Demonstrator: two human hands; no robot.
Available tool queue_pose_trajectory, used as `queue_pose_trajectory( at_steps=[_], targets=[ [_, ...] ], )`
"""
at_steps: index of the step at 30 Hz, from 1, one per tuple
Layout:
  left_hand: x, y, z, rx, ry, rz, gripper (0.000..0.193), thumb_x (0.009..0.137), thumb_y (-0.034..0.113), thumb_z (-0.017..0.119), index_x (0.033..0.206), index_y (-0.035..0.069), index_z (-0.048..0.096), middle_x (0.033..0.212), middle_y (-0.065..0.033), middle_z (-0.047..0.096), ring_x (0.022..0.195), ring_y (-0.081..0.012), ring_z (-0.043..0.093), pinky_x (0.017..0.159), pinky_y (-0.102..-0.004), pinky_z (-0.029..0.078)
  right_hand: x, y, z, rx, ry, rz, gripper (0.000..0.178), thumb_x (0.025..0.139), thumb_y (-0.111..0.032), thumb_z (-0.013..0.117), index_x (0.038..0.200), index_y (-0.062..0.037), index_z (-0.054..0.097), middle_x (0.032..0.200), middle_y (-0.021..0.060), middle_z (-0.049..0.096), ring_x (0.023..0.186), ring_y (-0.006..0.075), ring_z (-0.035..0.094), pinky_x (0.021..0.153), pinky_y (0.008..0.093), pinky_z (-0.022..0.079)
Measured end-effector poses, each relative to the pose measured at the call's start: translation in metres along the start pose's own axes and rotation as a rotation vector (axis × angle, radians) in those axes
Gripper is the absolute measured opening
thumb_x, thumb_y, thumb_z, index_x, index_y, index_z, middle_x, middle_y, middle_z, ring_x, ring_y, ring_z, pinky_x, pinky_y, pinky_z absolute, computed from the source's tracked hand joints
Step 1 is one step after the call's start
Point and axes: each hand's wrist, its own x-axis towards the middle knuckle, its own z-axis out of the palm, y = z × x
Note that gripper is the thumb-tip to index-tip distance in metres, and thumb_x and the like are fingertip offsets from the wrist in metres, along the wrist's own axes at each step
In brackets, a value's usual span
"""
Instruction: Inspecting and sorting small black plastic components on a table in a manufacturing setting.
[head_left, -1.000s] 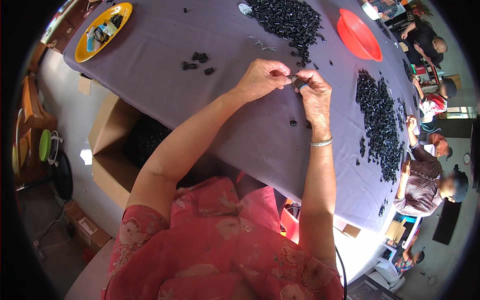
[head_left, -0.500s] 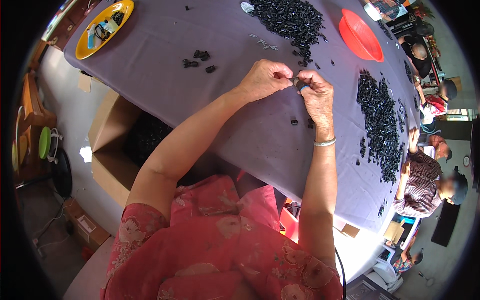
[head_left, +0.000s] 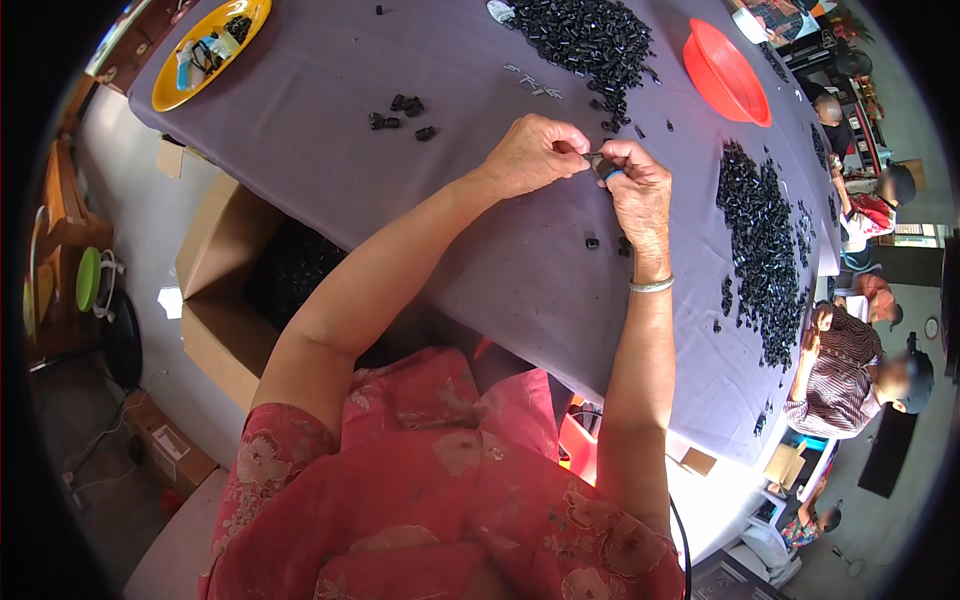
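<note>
My left hand (head_left: 537, 156) is closed in a pinch, its fingertips on a tiny dark piece that is too small to name. Facing it almost tip to tip, my right hand (head_left: 637, 192) grips a small black plastic part (head_left: 605, 168); a bit of blue shows beside it at the fingers. Both hands are held over the purple-grey tablecloth (head_left: 480, 260). Just below the right hand lie a small black piece (head_left: 592, 243) and another one by the wrist. Beyond the left hand are several larger black parts (head_left: 398, 112).
Heaps of small black parts lie at the far side (head_left: 585, 50) and at the right (head_left: 760, 260). A red basin (head_left: 712, 75) stands between them. On the far left is a yellow plate (head_left: 166, 92) with odds and ends. An open cardboard box (head_left: 222, 345) sits below the table edge. Other people work at right.
My hands stay fingertip to fingertip, with only slight finger movement. The whole view has shifted very slightly. A person at the right has moved their hands.
</note>
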Motion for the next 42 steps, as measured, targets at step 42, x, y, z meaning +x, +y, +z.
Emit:
queue_pose_trajectory(
  at_steps=[42],
  targets=[
    [-0.002,-0.002,0.001,0.091,-0.049,0.077,0.023,0.078,0.003,0.067,0.101,0.0,0.061,0.074,-0.0017,0.063,0.064,-0.0072,0.056,0.059,-0.0223,0.046,-0.002,-0.018,-0.005,-0.192,-0.159,0.07,0.031,0.077,0.015,0.043,0.093,-0.0006,0.064,0.08,0.0017,0.061,0.073,0.0084,0.057,0.062,0.0217,0.048]
  ],
)
